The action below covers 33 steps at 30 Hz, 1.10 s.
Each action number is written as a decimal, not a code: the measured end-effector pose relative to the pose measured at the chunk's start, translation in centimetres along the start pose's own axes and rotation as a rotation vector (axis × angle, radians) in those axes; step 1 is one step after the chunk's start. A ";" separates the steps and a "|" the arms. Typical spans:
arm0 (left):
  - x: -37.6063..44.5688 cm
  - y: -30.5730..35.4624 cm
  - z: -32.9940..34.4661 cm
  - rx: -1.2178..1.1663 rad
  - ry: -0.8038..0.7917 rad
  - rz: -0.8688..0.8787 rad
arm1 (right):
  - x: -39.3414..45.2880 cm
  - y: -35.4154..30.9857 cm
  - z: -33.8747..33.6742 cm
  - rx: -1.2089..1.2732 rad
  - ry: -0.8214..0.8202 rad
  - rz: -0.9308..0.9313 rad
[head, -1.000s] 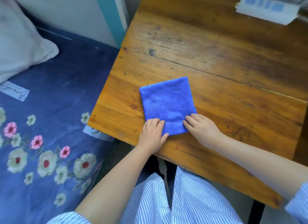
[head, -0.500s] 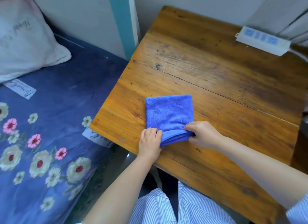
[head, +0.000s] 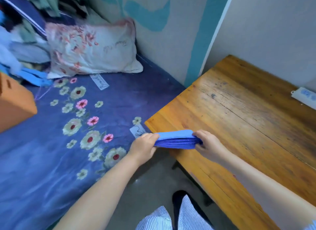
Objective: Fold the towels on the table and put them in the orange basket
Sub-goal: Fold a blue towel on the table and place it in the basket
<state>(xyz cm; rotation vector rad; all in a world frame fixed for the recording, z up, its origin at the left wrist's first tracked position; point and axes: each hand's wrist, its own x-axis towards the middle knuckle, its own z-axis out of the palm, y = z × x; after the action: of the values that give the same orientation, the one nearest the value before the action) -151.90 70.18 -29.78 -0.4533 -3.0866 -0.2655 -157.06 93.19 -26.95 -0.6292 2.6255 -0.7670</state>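
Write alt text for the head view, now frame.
Both hands hold a folded blue towel by its ends, left hand and right hand, at the corner of a wooden table. An orange basket sits at far left on a blue floral bed.

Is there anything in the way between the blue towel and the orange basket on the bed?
Nothing visible blocks it. Both hands, left hand and right hand, hold the folded blue towel by the wooden table's corner. Only open flowered bedsheet lies between it and the orange basket.
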 end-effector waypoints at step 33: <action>-35.5 -39.5 -29.5 -0.063 0.535 -1.125 | 21.8 -61.1 17.7 0.044 -0.095 -0.758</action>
<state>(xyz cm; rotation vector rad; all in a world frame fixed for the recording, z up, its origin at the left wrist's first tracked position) -129.60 17.80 -8.47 1.1801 -2.4369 -0.3819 -148.59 28.60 -10.30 -1.6379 2.2446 -0.9485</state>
